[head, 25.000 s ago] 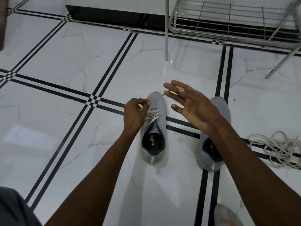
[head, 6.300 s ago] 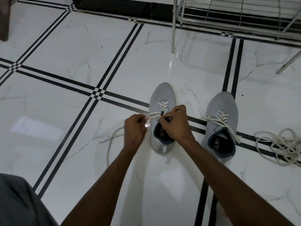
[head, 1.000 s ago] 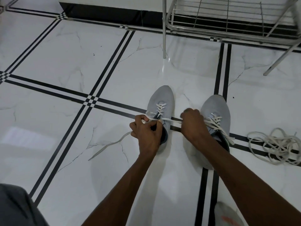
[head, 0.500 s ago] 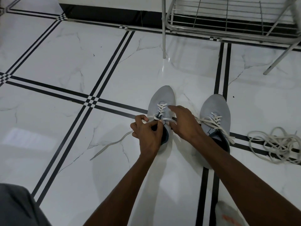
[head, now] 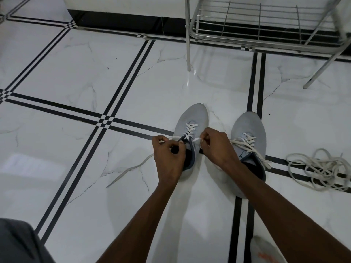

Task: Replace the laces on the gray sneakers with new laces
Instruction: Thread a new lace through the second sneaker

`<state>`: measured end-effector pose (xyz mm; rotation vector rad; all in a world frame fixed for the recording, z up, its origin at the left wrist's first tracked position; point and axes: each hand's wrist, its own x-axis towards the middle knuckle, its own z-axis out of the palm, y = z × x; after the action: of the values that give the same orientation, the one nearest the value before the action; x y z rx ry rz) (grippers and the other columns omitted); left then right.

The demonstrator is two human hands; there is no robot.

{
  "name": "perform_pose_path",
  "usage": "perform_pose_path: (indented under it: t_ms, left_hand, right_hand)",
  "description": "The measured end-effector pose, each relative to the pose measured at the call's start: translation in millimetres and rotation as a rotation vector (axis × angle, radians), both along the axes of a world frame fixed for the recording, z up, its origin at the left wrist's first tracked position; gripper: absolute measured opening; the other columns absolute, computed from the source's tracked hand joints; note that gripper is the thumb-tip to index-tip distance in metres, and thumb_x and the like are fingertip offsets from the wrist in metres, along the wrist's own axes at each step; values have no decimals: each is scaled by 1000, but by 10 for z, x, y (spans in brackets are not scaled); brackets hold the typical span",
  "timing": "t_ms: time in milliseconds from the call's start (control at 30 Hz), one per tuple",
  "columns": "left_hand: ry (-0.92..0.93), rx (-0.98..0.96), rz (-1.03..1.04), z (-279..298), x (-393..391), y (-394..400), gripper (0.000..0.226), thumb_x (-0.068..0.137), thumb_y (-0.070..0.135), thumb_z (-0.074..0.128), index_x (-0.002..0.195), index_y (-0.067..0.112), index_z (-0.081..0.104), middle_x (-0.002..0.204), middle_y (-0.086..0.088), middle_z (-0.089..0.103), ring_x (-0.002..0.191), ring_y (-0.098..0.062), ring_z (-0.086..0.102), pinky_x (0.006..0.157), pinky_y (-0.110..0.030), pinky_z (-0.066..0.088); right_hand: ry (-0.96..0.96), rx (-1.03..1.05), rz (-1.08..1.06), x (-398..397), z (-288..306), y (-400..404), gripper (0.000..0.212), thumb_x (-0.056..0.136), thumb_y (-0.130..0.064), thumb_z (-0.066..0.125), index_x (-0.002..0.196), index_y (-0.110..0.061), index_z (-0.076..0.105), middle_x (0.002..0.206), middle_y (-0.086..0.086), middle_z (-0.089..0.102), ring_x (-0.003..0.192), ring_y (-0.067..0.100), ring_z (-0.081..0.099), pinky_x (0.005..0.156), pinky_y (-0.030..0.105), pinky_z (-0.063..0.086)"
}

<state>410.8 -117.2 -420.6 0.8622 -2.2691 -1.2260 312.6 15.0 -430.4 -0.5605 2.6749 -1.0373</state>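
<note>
Two gray sneakers stand side by side on the tiled floor, toes pointing away. The left sneaker [head: 194,118] carries a white lace [head: 190,129] crossed through its front eyelets. My left hand [head: 169,154] pinches the lace's left strand at the shoe's left side, and the free end trails over the floor to the left. My right hand [head: 214,147] pinches the right strand just beside the tongue. The right sneaker [head: 248,130] is laced in white, its loose ends lying across the collar; my right forearm covers its heel.
A tangled heap of off-white laces [head: 321,168] lies on the floor at the right. A metal wire rack [head: 247,21] stands at the back, one leg [head: 188,44] just beyond the left sneaker. A gray shoe toe with orange print [head: 266,251] shows at the bottom edge.
My right hand, which had pulled the lace out toward the right sneaker a second ago, has come back to the left sneaker's tongue. My left hand has stayed at the shoe's left side.
</note>
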Motion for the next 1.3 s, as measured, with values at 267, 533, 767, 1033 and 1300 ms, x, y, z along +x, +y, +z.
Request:
perform_pose_path:
  t_ms: [267, 533, 767, 1033, 1300]
  left_hand:
    - [-220, -155, -462, -61, -294, -498, 26, 96, 5, 59, 115, 14, 74, 110, -4, 73, 101, -20, 63, 86, -19, 42]
    - [-297, 220, -354, 18, -272, -627, 43, 101, 51, 52, 84, 17, 72, 93, 4, 73, 97, -16, 65, 91, -39, 49]
    - [-16, 753, -357, 243, -493, -413, 38, 108, 36, 47, 81, 10, 57, 81, -10, 63, 83, -27, 63, 91, -41, 54]
    - [-67, 572, -476, 132, -582, -418, 24, 110, 27, 42, 118, 20, 64, 80, 5, 58, 77, -15, 50, 79, -34, 51]
    - [-92, 449, -604, 168, -603, -456, 29, 107, 10, 45, 125, 26, 63, 93, -2, 70, 85, -9, 65, 77, -23, 52]
  right_hand:
    - [-325, -149, -33, 39, 36, -10, 11, 95, -22, 63, 85, -23, 69, 78, -7, 70, 82, 17, 69, 80, 37, 58]
    - [-721, -449, -271, -127, 264, 78, 43, 98, -47, 58, 92, -7, 73, 96, 7, 75, 91, 22, 70, 70, 26, 52]
    - [-725, -667, -267, -231, 415, -217, 24, 102, -34, 52, 102, -16, 69, 104, 4, 76, 92, 18, 73, 70, 30, 46]
    - [-757, -606, -299, -229, 238, -310, 32, 95, -37, 56, 101, -14, 77, 84, 4, 72, 76, 14, 61, 54, 23, 40]
    - [-775, -771, -385, -151, 177, -304, 18, 94, -7, 65, 107, -13, 75, 95, 10, 77, 77, 14, 64, 56, 22, 43]
